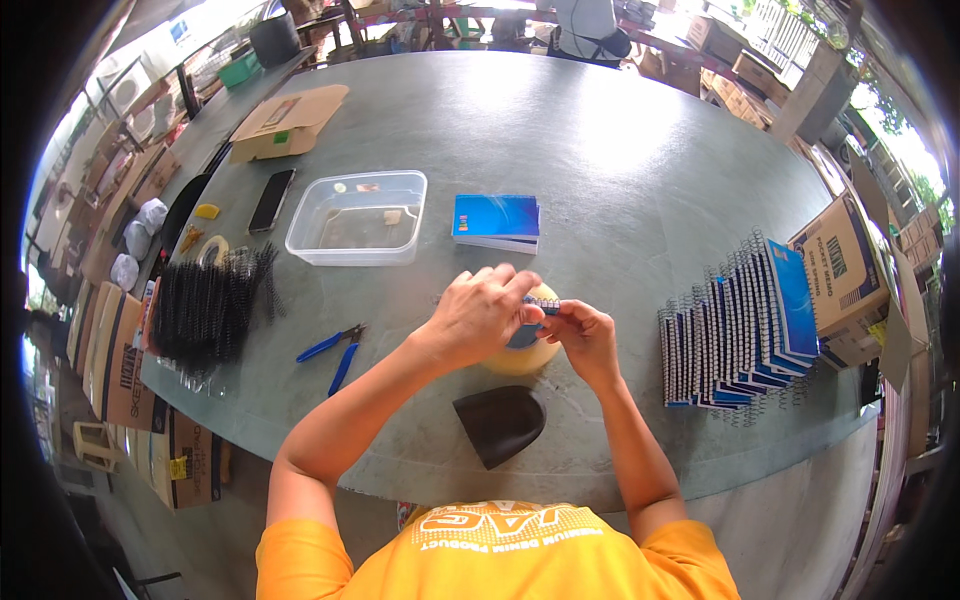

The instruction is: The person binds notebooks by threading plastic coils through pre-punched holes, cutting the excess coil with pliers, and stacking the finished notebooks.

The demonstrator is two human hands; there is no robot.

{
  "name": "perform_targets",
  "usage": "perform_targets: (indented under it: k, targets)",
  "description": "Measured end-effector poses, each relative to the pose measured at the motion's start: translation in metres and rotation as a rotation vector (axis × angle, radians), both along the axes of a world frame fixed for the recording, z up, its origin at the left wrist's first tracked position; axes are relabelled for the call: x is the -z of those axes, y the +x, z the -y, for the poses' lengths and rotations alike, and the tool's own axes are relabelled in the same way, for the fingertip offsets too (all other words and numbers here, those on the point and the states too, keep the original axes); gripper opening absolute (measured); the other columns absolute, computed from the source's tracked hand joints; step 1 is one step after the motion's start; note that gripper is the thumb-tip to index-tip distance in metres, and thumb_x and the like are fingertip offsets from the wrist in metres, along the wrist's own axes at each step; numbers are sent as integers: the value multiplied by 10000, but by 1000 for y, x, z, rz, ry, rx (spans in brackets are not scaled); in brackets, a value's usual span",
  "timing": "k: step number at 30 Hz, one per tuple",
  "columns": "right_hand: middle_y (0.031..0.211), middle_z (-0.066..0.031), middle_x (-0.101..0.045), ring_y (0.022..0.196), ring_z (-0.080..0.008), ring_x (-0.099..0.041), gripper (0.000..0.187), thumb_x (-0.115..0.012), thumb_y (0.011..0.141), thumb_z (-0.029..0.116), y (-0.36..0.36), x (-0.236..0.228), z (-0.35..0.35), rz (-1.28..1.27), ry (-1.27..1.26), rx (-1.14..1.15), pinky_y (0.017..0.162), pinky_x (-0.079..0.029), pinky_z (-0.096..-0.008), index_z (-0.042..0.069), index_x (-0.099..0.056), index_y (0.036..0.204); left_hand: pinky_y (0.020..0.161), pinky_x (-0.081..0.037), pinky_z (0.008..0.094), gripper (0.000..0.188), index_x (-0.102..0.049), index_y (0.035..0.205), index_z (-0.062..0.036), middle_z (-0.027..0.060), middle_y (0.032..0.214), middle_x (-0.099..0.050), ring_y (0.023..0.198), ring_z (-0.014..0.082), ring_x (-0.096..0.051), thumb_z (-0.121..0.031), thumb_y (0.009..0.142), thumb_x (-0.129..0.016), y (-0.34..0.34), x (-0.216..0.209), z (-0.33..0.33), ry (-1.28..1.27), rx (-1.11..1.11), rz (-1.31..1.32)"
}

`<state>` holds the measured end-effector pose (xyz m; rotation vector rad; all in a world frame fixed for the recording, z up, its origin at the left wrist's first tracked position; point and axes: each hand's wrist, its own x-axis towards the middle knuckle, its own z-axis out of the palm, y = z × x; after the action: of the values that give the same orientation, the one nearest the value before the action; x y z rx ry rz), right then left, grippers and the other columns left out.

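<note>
Dark, ridged spiral coil between left hand and right hand.

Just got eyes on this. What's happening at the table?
A person's left hand and right hand hold a small coil-edged booklet, mostly hidden, above a tape roll. Loose black coils and blue-handled pliers lie leftward; coil-bound notebooks are lined up rightward, and blue-covered pads lie ahead.

- Head camera up top, left one of a pair, looking down!
- It faces out across the grey table, yellow-orange shirt at the bottom edge.
- Left hand and right hand near, mid-view!
</note>
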<state>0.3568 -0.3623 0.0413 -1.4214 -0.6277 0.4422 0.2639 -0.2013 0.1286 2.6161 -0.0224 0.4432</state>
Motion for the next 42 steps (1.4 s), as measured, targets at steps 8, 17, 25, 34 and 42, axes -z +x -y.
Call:
perform_targets:
  k: [8,17,25,34,42]
  targets:
    - [826,-28,-652,738,-69,-605,95,-589,859,-37,-3,3,-3,81,-44,-9,657,-504,-216,-25,-621,948,826,-467,410,235,-615,978,-22,125,959,-639,928,311,-591,-128,770,-626,12,18,9,18,145,53]
    - [772,-22,-672,718,-50,-609,113,-654,824,25,-2,5,-2,132,-54,27,637,-493,-205,-12,-633,928,798,-481,402,183,-616,906,-2,142,909,-641,865,331,-591,-65,734,-614,14,16,7,-84,194,55]
    - [786,-66,-678,657,-143,-624,125,-688,760,35,-15,-13,1,435,-238,145,613,-501,-258,25,-669,883,731,-475,387,90,-577,774,-21,129,814,-613,813,313,-581,-17,690,-610,9,19,13,-73,217,195]
    - [817,-107,-676,807,-144,-633,109,-678,794,42,-36,-41,6,399,23,146,716,-503,-272,15,-651,897,712,-498,324,210,-622,896,-32,126,831,-644,831,257,-617,5,702,-694,-16,-20,20,-245,133,153]
    - [838,-62,-685,736,-92,-637,106,-602,852,-12,-33,-113,77,587,60,401,622,-514,-230,7,-659,940,799,-495,280,318,-588,1112,-24,82,927,-647,915,140,-595,-132,829,-687,-24,-42,-12,-758,152,52]
